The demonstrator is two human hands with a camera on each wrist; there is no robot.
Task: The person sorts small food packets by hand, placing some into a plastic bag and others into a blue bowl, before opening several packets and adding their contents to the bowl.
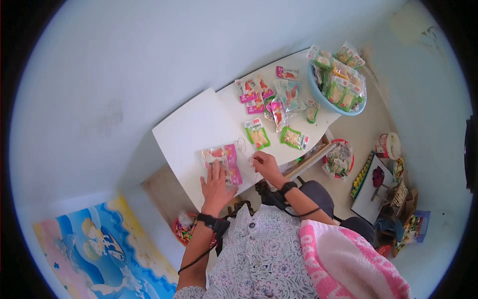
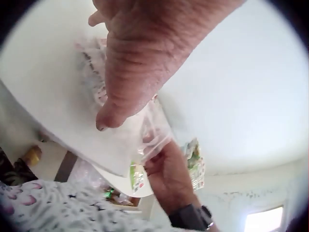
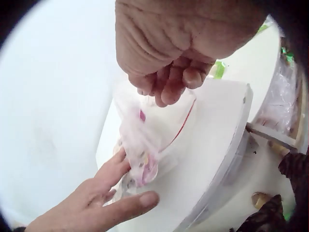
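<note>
On the white table lies a clear plastic bag point(image 3: 140, 130) with pink-and-white packets point(image 1: 232, 164) in or under it. My left hand point(image 1: 216, 187) rests on it with fingers spread, the thumb held apart. To its right, the right hand point(image 1: 268, 168) has curled fingers pinching the clear bag's edge; in the right wrist view a thin red line runs along the bag below that hand point(image 3: 169, 72). The left wrist view shows clear film stretched between the left hand point(image 2: 140, 63) and the right hand point(image 2: 169, 176). Exactly how the packets lie in the bag cannot be told.
Green packets point(image 1: 257, 134) and several pink ones point(image 1: 246, 89) lie on the table's far part. A blue basin point(image 1: 315, 91) heaped with packets stands at its end. Below are an open drawer point(image 1: 311, 158), a red basket point(image 1: 352, 164) and another basket by the left forearm.
</note>
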